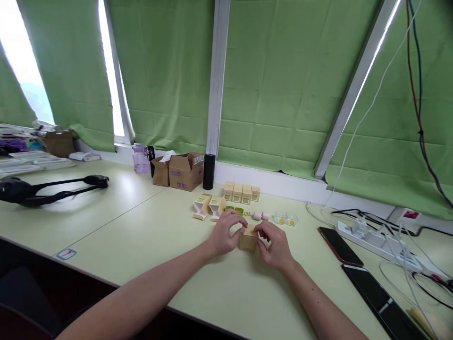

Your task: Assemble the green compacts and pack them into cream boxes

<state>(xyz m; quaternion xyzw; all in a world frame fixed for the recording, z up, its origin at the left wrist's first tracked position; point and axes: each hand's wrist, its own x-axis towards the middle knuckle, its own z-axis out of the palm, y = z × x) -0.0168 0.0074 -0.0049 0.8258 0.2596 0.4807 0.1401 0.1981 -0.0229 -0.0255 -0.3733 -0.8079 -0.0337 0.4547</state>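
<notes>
Between my hands a small brown cardboard box (248, 243) stands on the table. The fingers of my left hand (224, 233) are closed on its upper left edge. From the other side my right hand (275, 243) pinches the upper right edge with thumb and fingers. Just beyond lie a green double-cupped piece (235, 210), a pair of pale pink rounded pieces (262, 216) and clear round cups (286, 218) with yellow in them. Two opened boxes (201, 206) with green labels lie left of these. Behind them several closed small boxes (238, 193) stand in a row.
At the back are an open carton (186, 171), a black cylinder (209, 171) and a purple bottle (140, 158). On the right lie a phone (340, 246), a larger black device (384, 300) and a power strip (375, 243) with cables. A black strap-like object (53, 189) lies left.
</notes>
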